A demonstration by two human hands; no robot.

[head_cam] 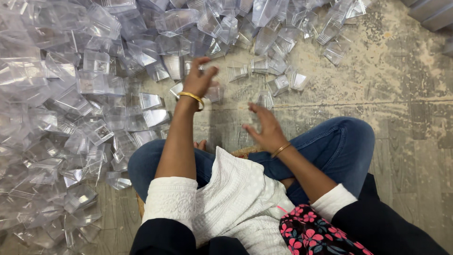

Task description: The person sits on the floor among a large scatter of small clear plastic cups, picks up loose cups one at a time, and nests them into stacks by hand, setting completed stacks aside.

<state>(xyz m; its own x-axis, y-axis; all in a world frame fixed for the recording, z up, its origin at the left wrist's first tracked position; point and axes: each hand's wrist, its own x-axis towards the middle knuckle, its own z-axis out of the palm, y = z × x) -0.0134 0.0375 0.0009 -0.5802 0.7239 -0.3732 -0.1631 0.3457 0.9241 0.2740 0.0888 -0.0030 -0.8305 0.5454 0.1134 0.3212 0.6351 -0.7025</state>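
Seated cross-legged on the floor (406, 94), facing a heap (61, 94) of clear plastic cups. Left hand (199, 78) stretched to the heap's edge, fingers curled round 1 cup (213, 92). Right hand (267, 127) hovering near the knee, fingers spread, empty, blurred.

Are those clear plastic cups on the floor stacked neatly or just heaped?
Heaped: the clear plastic cups lie tipped every way across the floor, none nested.

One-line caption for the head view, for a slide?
Seated person's left hand reaches into a heap of clear plastic cups on the floor; right hand hovers open.
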